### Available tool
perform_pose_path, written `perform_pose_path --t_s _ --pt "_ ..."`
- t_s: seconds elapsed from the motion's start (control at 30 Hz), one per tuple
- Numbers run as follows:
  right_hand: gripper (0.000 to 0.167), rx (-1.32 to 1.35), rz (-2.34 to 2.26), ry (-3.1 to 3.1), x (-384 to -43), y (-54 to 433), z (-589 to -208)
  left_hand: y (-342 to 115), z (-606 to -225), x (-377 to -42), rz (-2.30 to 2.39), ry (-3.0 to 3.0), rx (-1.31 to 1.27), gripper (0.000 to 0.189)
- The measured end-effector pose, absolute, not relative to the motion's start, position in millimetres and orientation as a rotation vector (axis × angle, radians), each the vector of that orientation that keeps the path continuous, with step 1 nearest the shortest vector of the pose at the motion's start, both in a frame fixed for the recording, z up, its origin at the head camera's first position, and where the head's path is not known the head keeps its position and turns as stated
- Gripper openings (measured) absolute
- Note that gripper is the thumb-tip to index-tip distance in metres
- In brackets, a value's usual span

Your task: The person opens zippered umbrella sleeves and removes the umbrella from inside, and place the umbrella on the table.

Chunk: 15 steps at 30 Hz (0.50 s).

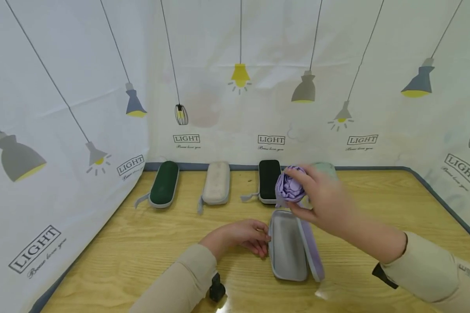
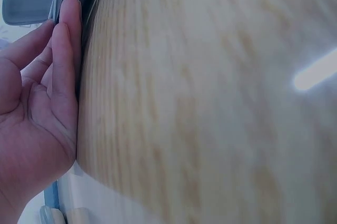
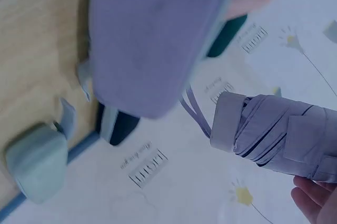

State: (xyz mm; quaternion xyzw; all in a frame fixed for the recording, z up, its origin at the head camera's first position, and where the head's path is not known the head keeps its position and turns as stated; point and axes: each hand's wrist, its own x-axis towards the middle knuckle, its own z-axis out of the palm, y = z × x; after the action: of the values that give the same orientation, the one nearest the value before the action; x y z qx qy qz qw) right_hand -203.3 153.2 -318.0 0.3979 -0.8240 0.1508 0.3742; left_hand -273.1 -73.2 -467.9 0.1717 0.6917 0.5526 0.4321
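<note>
A compact folded umbrella, purple with a wrist loop at one end, is in my right hand. In the head view its gathered fabric end shows between the thumb and fingers, above the far end of an unzipped purple case. That case lies on the table with its grey inside bare and its lid folded out to the right. My left hand rests low beside the case, fingertips touching its left side. In the left wrist view the fingers extend fairly straight along the outer shell.
Along the back of the wooden table lie closed cases: dark green, beige, black and mint, the mint one partly hidden behind my right hand in the head view. A printed curtain surrounds the table.
</note>
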Motion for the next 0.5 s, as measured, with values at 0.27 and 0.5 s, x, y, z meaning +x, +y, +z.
perform_pose_path --t_s 0.27,0.5 --pt "0.059 0.790 0.304 -2.012 -201 175 -285 -75 -466 -272 1.356 1.714 0.455 0.007" --pt "0.050 0.583 0.274 -2.324 -207 204 -282 -76 -465 -270 1.353 1.732 0.471 0.009"
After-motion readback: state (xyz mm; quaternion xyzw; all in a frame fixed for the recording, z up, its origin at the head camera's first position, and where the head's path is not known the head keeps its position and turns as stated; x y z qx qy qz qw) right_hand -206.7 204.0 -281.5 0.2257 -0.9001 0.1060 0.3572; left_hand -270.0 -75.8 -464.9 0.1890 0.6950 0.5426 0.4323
